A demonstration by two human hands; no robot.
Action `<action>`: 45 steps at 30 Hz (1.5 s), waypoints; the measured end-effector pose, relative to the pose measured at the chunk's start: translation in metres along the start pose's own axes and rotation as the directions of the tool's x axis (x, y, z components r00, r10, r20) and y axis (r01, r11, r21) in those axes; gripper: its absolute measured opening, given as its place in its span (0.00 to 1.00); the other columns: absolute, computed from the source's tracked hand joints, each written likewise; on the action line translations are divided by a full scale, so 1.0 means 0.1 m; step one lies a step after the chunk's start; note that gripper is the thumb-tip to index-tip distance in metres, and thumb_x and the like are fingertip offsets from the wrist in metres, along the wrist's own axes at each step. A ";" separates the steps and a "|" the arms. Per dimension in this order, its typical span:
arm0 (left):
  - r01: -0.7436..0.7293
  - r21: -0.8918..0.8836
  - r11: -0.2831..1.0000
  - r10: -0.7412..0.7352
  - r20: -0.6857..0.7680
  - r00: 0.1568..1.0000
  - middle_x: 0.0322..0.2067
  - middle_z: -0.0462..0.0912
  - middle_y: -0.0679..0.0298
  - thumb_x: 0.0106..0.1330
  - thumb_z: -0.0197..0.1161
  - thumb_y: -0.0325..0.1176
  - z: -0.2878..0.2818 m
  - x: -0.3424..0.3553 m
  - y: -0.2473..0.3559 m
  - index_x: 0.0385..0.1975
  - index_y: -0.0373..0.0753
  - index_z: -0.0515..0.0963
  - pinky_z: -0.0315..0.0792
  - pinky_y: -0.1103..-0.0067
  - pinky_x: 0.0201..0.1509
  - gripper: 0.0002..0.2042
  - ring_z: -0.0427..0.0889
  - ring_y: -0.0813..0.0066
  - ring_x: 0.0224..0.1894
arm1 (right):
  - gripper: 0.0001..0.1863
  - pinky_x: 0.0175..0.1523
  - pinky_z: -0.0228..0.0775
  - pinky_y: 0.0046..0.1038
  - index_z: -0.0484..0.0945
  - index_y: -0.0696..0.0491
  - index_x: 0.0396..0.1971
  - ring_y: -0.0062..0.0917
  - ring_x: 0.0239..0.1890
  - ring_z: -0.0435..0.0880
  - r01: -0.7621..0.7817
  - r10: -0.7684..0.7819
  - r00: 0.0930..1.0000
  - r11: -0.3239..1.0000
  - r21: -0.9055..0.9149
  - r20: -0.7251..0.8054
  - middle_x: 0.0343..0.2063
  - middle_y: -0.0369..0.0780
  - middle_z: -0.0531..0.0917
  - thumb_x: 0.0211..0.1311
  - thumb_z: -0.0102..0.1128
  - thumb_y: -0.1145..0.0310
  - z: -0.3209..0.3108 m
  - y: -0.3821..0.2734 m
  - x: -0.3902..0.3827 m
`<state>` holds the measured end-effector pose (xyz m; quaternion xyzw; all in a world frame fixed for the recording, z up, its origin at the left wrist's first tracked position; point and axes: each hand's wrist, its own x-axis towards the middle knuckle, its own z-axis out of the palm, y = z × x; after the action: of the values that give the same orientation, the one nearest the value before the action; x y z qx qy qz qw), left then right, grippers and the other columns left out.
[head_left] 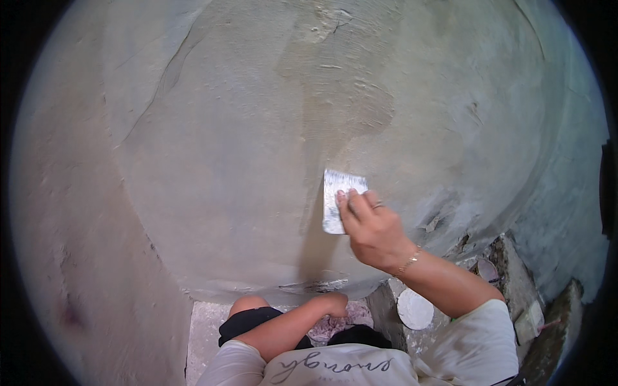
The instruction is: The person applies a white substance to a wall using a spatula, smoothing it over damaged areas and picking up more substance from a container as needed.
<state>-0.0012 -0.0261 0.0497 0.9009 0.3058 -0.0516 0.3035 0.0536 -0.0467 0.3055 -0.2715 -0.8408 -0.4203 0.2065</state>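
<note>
My right hand is closed around a flat, white-smeared putty scraper, its fingers and thumb pressed onto the blade. The scraper lies against or just off the grey plastered wall; I cannot tell which. Above it, a darker, damp-looking patch with ridged filler runs up the wall. Low in front of my body, my left hand is curled closed beside a pinkish, plaster-smeared thing. What its fingers hold, if anything, is hidden.
A round container of white paste stands right of my body, under my right arm. Farther right are a small round dish and rough concrete blocks. Another wall meets this one at the left, and a dark object is at the right rim.
</note>
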 end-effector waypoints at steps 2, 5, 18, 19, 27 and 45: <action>0.015 0.005 1.000 -0.015 -0.014 1.000 0.32 0.79 0.43 0.47 0.59 0.39 0.05 -0.04 -0.06 0.28 0.27 0.79 0.72 0.66 0.44 0.18 0.80 0.51 0.37 | 0.20 0.38 0.72 0.29 0.76 0.60 0.41 0.36 0.34 0.78 -0.132 0.137 0.990 0.984 0.116 -0.036 0.35 0.47 0.77 0.42 0.51 0.78 -0.22 0.12 0.11; 0.019 0.030 0.999 -0.019 0.010 1.000 0.33 0.79 0.43 0.48 0.59 0.40 0.06 0.00 -0.02 0.29 0.27 0.79 0.72 0.67 0.45 0.18 0.80 0.51 0.38 | 0.22 0.43 0.71 0.32 0.78 0.52 0.39 0.38 0.35 0.77 -0.203 0.238 0.935 0.967 0.151 -0.265 0.34 0.43 0.79 0.39 0.53 0.83 -0.47 0.53 0.36; 0.048 0.032 0.998 -0.047 -0.017 0.999 0.35 0.79 0.44 0.49 0.62 0.43 0.15 0.03 -0.07 0.31 0.28 0.79 0.72 0.66 0.46 0.20 0.79 0.52 0.40 | 0.22 0.33 0.72 0.25 0.75 0.59 0.45 0.33 0.33 0.78 0.082 -0.082 0.994 0.997 0.001 -0.070 0.39 0.47 0.77 0.45 0.50 0.73 0.21 -0.04 0.02; 0.045 0.030 0.999 -0.044 -0.024 0.999 0.35 0.79 0.44 0.49 0.62 0.43 0.13 0.02 -0.07 0.31 0.28 0.79 0.72 0.66 0.46 0.20 0.79 0.51 0.40 | 0.22 0.33 0.72 0.25 0.75 0.58 0.44 0.33 0.33 0.78 0.074 -0.076 0.997 0.992 0.103 0.018 0.38 0.45 0.77 0.44 0.51 0.74 0.15 -0.12 -0.03; 0.051 0.027 0.998 -0.051 -0.011 0.999 0.35 0.79 0.44 0.48 0.62 0.42 0.11 -0.02 -0.11 0.30 0.28 0.79 0.72 0.65 0.45 0.19 0.79 0.50 0.39 | 0.16 0.38 0.72 0.33 0.79 0.51 0.36 0.34 0.31 0.79 -0.050 -0.006 0.776 0.996 -0.070 -0.630 0.25 0.40 0.79 0.45 0.54 0.79 -0.60 0.64 1.01; 0.043 -0.015 0.999 -0.043 -0.018 0.999 0.34 0.79 0.43 0.47 0.61 0.42 0.09 -0.02 -0.12 0.30 0.27 0.79 0.72 0.67 0.46 0.20 0.79 0.52 0.39 | 0.22 0.27 0.68 0.24 0.75 0.59 0.44 0.26 0.32 0.75 0.088 -0.096 0.995 0.962 0.260 0.017 0.35 0.42 0.76 0.46 0.51 0.70 0.40 -0.48 -0.26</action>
<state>-0.0091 -0.0252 0.0368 0.8925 0.3282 -0.0474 0.3058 0.0386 -0.0449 0.2395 -0.2090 -0.9032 -0.3119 0.2079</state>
